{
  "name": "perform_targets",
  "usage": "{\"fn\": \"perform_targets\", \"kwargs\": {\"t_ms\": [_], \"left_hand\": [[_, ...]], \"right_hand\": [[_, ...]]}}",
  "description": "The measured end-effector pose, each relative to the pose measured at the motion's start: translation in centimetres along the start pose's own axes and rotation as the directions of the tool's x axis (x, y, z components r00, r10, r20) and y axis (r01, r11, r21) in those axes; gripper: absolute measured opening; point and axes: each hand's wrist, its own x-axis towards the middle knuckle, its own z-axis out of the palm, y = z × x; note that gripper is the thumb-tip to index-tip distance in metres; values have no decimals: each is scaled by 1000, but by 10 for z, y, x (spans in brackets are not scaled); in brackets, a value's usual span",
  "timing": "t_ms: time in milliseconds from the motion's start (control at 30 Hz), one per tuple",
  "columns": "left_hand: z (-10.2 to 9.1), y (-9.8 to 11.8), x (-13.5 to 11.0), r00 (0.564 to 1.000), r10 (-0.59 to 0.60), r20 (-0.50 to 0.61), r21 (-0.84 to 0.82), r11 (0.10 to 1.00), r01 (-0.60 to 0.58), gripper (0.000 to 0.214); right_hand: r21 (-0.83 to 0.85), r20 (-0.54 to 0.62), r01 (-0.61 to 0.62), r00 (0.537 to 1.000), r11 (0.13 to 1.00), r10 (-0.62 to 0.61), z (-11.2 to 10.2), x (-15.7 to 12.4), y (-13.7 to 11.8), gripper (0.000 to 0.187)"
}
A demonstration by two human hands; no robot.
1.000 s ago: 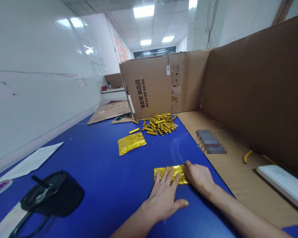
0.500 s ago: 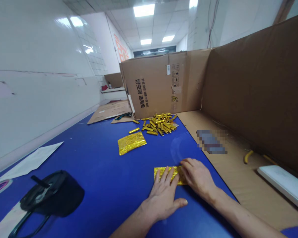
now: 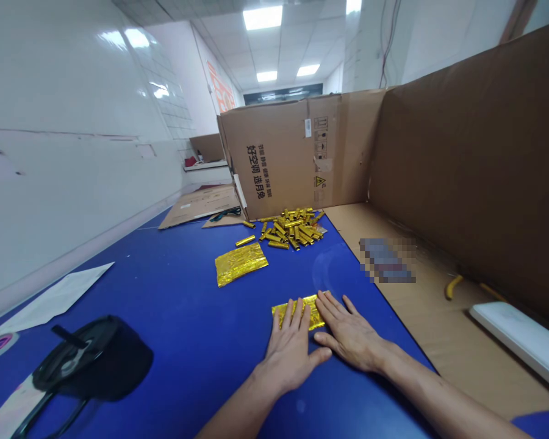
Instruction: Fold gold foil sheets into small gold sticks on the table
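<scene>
A strip of gold foil (image 3: 283, 310) lies on the blue table (image 3: 187, 329) in front of me. My left hand (image 3: 289, 353) lies flat with fingers stretched out over its near edge. My right hand (image 3: 350, 334) rests flat beside it, fingers spread, covering the foil's right end. Both hands press down side by side, thumbs nearly touching. Farther off lies a flat gold foil sheet (image 3: 240, 263), and behind it a heap of several small rolled gold foil sticks (image 3: 293, 229).
A large open cardboard box (image 3: 302, 155) walls off the back and right side, its flap lying on the table. A white slab (image 3: 519, 344) and a yellow-handled tool (image 3: 452, 286) rest on the cardboard. A black tape dispenser (image 3: 89, 360) and white paper (image 3: 55, 299) sit at left.
My right hand has slid left and flattened out beside my left hand. The foil strip now looks shorter and narrower than a second ago.
</scene>
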Motion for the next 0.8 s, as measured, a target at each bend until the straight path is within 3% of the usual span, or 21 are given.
{"fn": "perform_targets", "kwargs": {"t_ms": [200,400,500,633,800], "left_hand": [[0,-3,-1,1000,-5,-20,34,999,6,79],[0,-6,7,999,-10,44,58,998,8,86],[1,-12,18,997,-45,56,106,994,39,80],[2,-21,32,993,-87,82,189,979,70,66],[4,-27,36,997,-74,13,161,984,71,74]], "right_hand": [[-45,16,0,1000,999,0,5,2,2,70],[3,102,-40,994,999,39,-14,9,-6,74],[73,72,18,997,997,-24,-19,13,-21,70],[142,51,108,992,984,-116,-10,21,-34,69],[89,53,84,995,992,-89,0,31,-16,68]]}}
